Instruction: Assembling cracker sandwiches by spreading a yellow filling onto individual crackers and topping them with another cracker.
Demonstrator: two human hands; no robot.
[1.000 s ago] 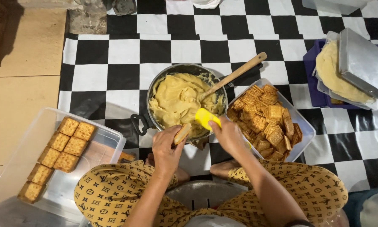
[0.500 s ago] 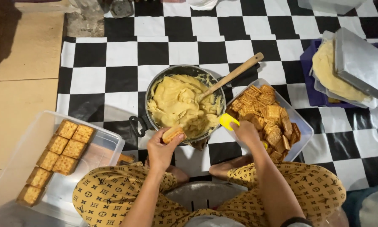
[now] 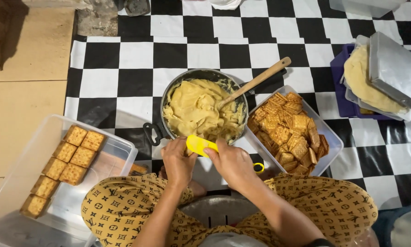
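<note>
Yellow plastic shows between the two hands: a small spatula (image 3: 200,145), its blade lying left to right, just at the near rim of the pot of pale dough (image 3: 201,110). The right hand (image 3: 230,162) is clamped on it; the left hand (image 3: 179,161) meets it at the blade, curled shut, on what I cannot tell. Right of the pot, touching it, sits the tray of crackers (image 3: 290,130); well to the left, the clear tub of filled crackers (image 3: 61,160). A wooden spoon (image 3: 255,82) leans out up-right.
</note>
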